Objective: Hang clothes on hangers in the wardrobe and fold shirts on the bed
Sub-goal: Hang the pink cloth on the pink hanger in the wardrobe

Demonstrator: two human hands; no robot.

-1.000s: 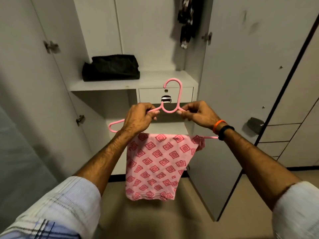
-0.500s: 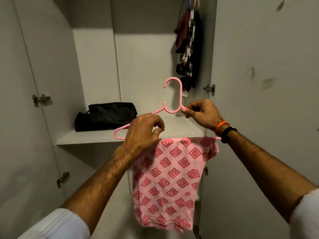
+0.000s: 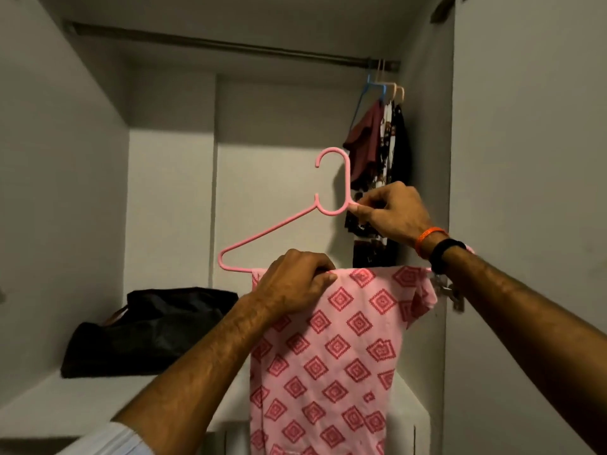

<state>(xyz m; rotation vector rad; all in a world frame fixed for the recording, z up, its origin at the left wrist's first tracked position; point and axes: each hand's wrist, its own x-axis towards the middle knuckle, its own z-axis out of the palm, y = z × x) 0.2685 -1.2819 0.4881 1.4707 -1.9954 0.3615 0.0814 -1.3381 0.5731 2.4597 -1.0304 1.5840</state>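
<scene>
A pink plastic hanger (image 3: pixel 269 228) is held up inside the open wardrobe, its hook pointing up. A pink garment with red diamond patterns (image 3: pixel 331 353) is draped over the hanger's lower bar and hangs down. My right hand (image 3: pixel 391 211) pinches the hanger just below the hook on the right side. My left hand (image 3: pixel 295 282) grips the top edge of the garment on the bar. The dark wardrobe rail (image 3: pixel 230 47) runs across the top, well above the hook.
Several clothes on blue and pale hangers (image 3: pixel 377 146) hang at the rail's right end, just behind my right hand. A black bag (image 3: pixel 147 330) lies on the white shelf (image 3: pixel 75 399) at the left. The open wardrobe door (image 3: pixel 532 159) stands at the right.
The view has tilted upward, so the rail has come into sight. The hanger with the garment has risen, and my left hand has shifted from the hanger's shoulder down to the garment on the bar.
</scene>
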